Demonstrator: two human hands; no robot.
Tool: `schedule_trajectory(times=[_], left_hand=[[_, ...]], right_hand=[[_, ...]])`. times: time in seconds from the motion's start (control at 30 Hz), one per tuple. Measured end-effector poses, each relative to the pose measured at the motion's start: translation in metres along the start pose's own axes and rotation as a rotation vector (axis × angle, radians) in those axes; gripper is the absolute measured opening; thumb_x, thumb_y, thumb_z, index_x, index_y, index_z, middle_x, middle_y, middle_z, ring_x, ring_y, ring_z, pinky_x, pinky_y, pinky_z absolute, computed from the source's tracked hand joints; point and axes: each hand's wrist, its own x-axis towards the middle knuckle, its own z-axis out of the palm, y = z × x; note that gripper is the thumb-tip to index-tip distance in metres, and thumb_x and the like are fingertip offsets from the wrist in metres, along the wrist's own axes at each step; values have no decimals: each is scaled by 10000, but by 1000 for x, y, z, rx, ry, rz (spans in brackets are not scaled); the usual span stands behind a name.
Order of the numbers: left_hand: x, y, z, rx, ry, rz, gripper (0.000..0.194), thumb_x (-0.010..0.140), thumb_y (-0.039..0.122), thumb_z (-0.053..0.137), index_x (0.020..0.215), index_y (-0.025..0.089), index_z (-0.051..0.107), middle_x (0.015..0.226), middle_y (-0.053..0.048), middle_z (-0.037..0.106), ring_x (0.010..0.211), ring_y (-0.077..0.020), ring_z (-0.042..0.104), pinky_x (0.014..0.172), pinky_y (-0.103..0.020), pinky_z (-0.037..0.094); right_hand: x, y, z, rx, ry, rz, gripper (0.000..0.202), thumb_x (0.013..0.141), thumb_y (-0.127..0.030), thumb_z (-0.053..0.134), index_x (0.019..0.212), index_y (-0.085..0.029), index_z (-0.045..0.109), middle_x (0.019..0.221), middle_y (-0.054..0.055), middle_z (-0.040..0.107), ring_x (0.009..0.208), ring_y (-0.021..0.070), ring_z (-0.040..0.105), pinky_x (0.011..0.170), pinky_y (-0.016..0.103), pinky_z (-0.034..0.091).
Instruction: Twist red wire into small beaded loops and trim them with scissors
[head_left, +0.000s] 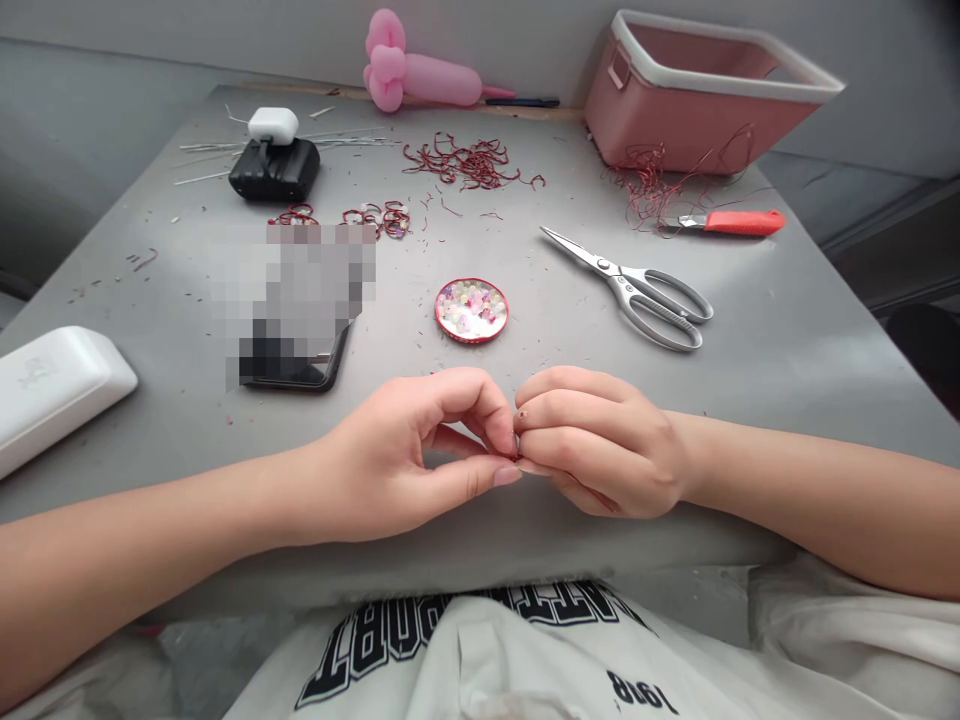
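Note:
My left hand pinches with thumb and forefinger near the table's front edge. My right hand meets it there, its fingers curled together. Between the touching fingertips shows a tiny bit of dark red wire; the fingers hide most of it. Just beyond the hands lies a round red-rimmed lid holding small pale, pink and purple beads. Scissors with grey handles lie to the right, blades apart slightly if at all. Bent red wire pieces form a pile farther back.
At left are a phone, partly blurred, a white case, and a black box with a white earbud case. Behind stand a pink balloon and pink bin. A red-handled cutter lies by tangled wire.

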Motion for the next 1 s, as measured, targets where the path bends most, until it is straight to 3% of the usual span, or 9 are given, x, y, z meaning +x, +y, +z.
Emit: schedule_trajectory(times=[0.23,0.43,0.6,0.77,1.0], left_hand=[[-1,-2,0,219,41,75,141,835,73,622,769,181,559,783,36,636,739,-52,637,743,-129,578],[-3,-2,1,416,79,130,153,838,67,593,765,194,550,787,41,695,718,-75,675,752,-188,574],[-1,-5,-1,271,102,53,54,887,167,634,936,187,625,903,11,719,826,-96,700,796,-197,616],[2,-7,-1,299,87,15,88,897,239,629,913,170,681,865,-22,711,747,-107,663,590,-161,566],[2,-4,-1,294,95,9,119,862,158,609,769,167,683,694,15,659,596,-64,577,458,-111,427]], right_hand=[[2,-3,-4,-40,-89,16,208,963,-49,450,805,-137,552,703,68,551,694,161,490,623,311,518],[2,-2,-3,-12,-99,42,217,990,-61,385,864,-147,540,713,71,585,699,165,513,637,311,532],[-1,0,-3,35,-69,120,133,968,-80,432,905,-145,529,761,80,579,715,167,512,645,317,541],[-2,1,-3,-18,-61,133,151,931,-42,452,871,-162,523,753,77,579,685,166,501,633,314,541],[4,1,-8,132,24,232,79,920,-72,576,940,-149,579,826,67,630,757,149,608,682,300,581]])
